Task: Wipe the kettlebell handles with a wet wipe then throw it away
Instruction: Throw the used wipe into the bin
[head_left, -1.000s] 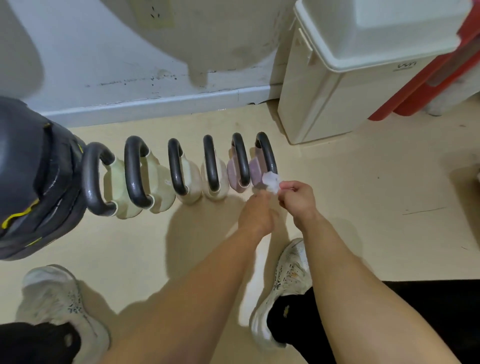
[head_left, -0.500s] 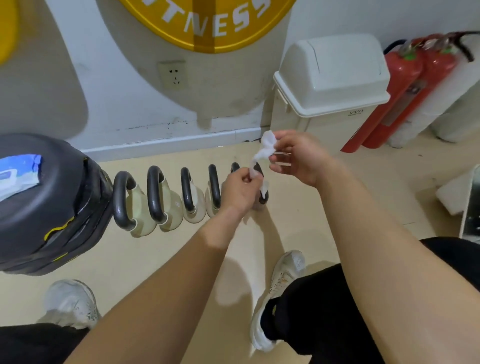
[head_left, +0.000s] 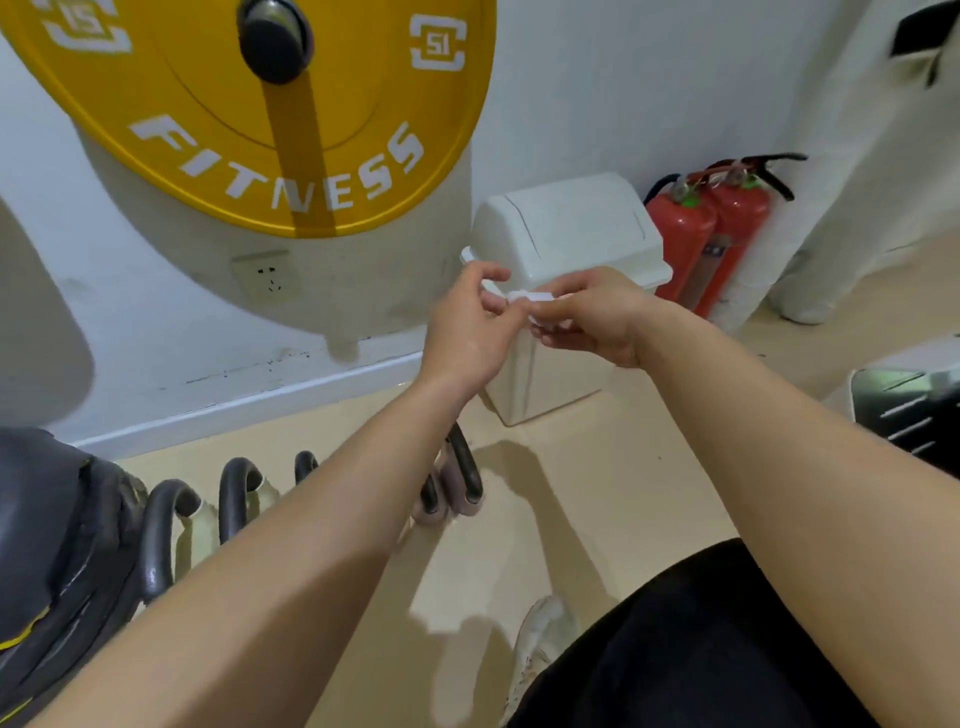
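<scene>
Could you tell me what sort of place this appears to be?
Most likely a gym's equipment corner: a yellow weight plate marked FITNESS hangs on the wall, a row of kettlebells lines the floor, and black weight plates are stacked at left.

Two bare forearms, no sleeves, bare hands, black trousers (head_left: 691, 649) (loose-looking), a white trainer (head_left: 540, 644) with speckled marks

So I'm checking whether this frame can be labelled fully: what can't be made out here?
All in the head view:
- Wet wipe: mostly hidden between the left hand and right hand; its shape and soiling are unreadable.
- Kettlebells: the middle of the row is covered by the left forearm, so no count.
- Bin: its front is behind the hands.
- Black weight plates: cut by the left edge.
</scene>
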